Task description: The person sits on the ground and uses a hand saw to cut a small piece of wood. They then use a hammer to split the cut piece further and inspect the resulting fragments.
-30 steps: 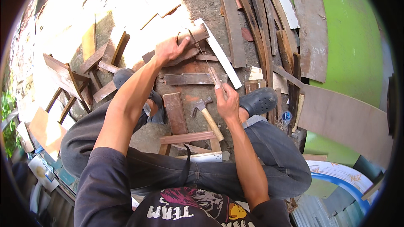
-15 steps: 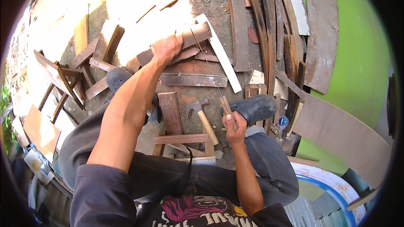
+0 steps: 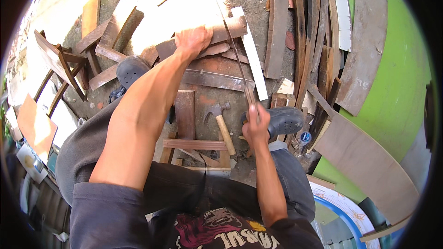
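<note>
From where I stand, the left hand [image 3: 194, 40] holds down a brown plank [image 3: 218, 32] at far centre, seemingly to steady it; the right hand [image 3: 256, 122], nearer, grips a handsaw [image 3: 237, 59] whose blade crosses the plank's right end; a claw hammer [image 3: 224, 131] lies near.

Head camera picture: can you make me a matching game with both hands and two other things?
Column one
1. left hand
2. right hand
3. hammer
4. right shoe

Column two
A. dark, with little holes
B. gripping the handle of a long-bladed tool
C. lying down with no hand on it
D. on a brown board

Right pairs: 1-D, 2-B, 3-C, 4-A
</note>
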A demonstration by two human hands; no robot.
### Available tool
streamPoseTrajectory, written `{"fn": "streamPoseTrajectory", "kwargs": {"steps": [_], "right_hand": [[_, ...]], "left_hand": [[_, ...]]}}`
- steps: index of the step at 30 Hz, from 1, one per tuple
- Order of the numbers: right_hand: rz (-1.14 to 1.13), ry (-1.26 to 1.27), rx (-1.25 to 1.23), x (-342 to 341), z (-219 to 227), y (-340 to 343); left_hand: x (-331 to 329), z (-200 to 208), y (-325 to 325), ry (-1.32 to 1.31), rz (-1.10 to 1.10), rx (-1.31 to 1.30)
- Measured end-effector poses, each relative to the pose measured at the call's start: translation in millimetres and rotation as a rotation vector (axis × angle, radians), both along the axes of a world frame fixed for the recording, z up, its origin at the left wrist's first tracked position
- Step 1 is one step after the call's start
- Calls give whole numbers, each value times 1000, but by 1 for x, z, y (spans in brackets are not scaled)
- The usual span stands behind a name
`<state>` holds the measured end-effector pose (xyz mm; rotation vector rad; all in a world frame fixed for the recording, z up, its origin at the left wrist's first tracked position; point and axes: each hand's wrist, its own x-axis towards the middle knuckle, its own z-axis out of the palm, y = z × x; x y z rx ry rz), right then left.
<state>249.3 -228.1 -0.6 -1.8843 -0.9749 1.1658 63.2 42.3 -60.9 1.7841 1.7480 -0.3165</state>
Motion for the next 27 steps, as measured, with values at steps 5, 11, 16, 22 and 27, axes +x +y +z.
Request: {"fn": "streamPoseTrajectory", "kwargs": {"steps": [5, 11, 16, 22, 27], "right_hand": [[-26, -54, 56, -13, -23, 41], [3, -97, 257, -6, 34, -33], [-42, 1, 98, -5, -45, 63], [39, -76, 31, 2, 40, -31], [-49, 28, 47, -14, -7, 16]], "left_hand": [[6, -13, 3, 25, 76, 65], [-7, -20, 7, 14, -16, 38], [11, -5, 11, -25, 21, 45], [-3, -20, 10, 20, -30, -17], [4, -18, 8, -22, -4, -9]]}}
